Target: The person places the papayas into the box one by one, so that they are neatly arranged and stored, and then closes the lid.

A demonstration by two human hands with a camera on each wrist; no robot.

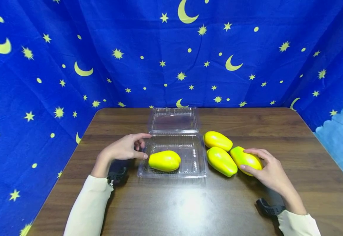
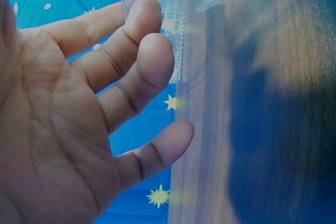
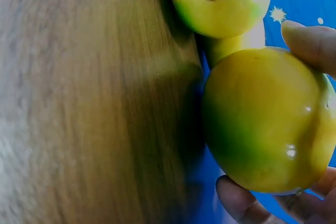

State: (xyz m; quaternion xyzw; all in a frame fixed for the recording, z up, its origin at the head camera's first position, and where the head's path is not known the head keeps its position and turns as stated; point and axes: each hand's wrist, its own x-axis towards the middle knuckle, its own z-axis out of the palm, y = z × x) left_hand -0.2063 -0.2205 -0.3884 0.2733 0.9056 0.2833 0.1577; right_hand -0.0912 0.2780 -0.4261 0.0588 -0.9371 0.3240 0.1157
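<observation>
An open clear plastic clamshell box lies on the table with a yellow papaya in its base. At the box's left edge is my left hand, fingers loosely bent, holding nothing; its palm and fingers show in the left wrist view. To the right of the box, my right hand grips another papaya between thumb and fingers. That papaya looks yellow with a green patch in the right wrist view. Two more papayas, one behind and one in front, lie between it and the box.
The brown wooden table carries everything. A blue curtain with moons and stars hangs behind and at the sides. The box's lid is folded back toward the curtain. Black straps sit on both wrists.
</observation>
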